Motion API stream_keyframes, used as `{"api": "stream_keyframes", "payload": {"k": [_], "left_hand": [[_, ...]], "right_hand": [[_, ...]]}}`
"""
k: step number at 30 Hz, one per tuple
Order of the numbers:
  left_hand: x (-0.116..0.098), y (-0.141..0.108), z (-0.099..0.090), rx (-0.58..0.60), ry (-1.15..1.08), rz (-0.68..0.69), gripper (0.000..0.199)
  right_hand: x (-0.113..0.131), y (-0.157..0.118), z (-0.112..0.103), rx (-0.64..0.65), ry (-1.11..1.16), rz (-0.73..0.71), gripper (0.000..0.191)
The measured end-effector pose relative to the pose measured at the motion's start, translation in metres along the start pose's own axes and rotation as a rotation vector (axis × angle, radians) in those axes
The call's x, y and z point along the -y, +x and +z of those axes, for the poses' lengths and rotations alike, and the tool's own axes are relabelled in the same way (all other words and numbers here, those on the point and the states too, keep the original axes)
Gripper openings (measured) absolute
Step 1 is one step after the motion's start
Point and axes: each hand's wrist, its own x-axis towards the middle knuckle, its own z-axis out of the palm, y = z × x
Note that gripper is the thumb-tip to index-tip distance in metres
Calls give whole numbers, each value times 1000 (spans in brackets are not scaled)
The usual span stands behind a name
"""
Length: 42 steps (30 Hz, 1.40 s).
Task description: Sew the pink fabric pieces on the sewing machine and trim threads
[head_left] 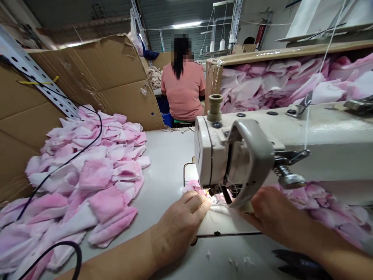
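A white sewing machine stands across the right half of the view, its lamp lighting the needle area. Just left of the presser foot, my left hand pinches a small pink and white fabric piece with fingers pressed together. My right hand is on the other side of the needle, partly behind the machine's grey guard. Its fingers are curled, but the fingertips and anything in them are hidden. Part of the cloth lies under the foot.
Pink and white cloth pieces are heaped at the left, with a black cable over them. More lie behind my right arm. Dark scissors rest at the front right. Cardboard walls and a seated person are beyond.
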Motion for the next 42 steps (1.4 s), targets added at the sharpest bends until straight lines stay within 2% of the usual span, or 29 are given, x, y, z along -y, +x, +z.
{"api": "stream_keyframes", "payload": {"k": [3,6,12,16,22,27,30,33,36,42], "left_hand": [[0,0,2,-19,-19,8,33],[1,1,3,-23,-3,19,23],[1,1,3,-44,16,30,18],[1,1,4,-28,16,37,17],[2,0,4,-18,19,33,17],[4,0,5,36,43,31,23],[4,1,4,43,48,31,31],[4,2,4,24,73,32,31],[3,4,5,6,91,40,32],[7,7,6,-7,61,27,29]], "right_hand": [[-10,-3,3,-80,-102,9,37],[-13,-3,5,-77,-73,54,30],[-5,-2,6,29,57,192,19],[-8,-7,12,96,-1,231,19],[-12,-14,26,97,-218,166,17],[-9,-17,18,93,-328,46,22],[-9,-18,14,70,-277,26,19],[-11,-17,16,64,-179,82,14],[-18,-15,20,89,-106,111,21],[-21,-13,26,41,-138,134,24]]}}
